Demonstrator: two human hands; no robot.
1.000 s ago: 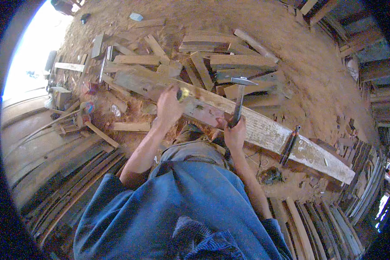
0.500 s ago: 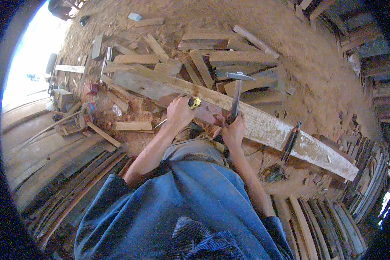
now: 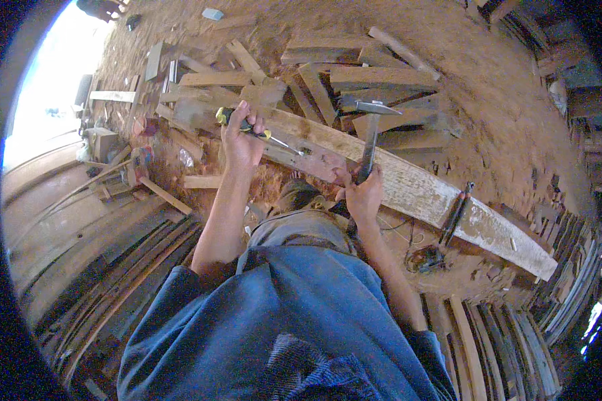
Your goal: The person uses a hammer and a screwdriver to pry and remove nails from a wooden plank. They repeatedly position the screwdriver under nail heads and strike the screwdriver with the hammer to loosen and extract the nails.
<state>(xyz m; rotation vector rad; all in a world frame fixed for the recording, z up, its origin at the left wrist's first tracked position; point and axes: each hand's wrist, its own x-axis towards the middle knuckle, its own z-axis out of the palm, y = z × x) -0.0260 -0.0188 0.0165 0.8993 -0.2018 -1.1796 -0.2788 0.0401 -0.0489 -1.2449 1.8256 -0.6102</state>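
My left hand (image 3: pixel 244 137) is closed around the black and yellow handle of a screwdriver (image 3: pixel 286 144). Its thin metal shaft slants down to the right, with the tip at a dark recess in the face of a long wooden beam (image 3: pixel 408 184); whether it touches is hard to tell. In my right hand (image 3: pixel 364 194) is a hammer (image 3: pixel 370 144), gripped by its dark handle with the head up, close to the beam's near side. The beam runs across in front of me, its right part pale and worn.
A dark long-handled tool (image 3: pixel 456 212) lies across the beam's right part. Beyond the beam are piled wood offcuts (image 3: pixel 381 79) on brown ground. Stacked boards (image 3: pixel 127 287) lie at the lower left, more planks (image 3: pixel 478 347) at the lower right. A dark corded object (image 3: pixel 425 258) sits below the beam.
My left hand has moved left and up off the beam. The screwdriver has swung round, its shaft now pointing right to the beam instead of back left. My right hand keeps the hammer nearly in place.
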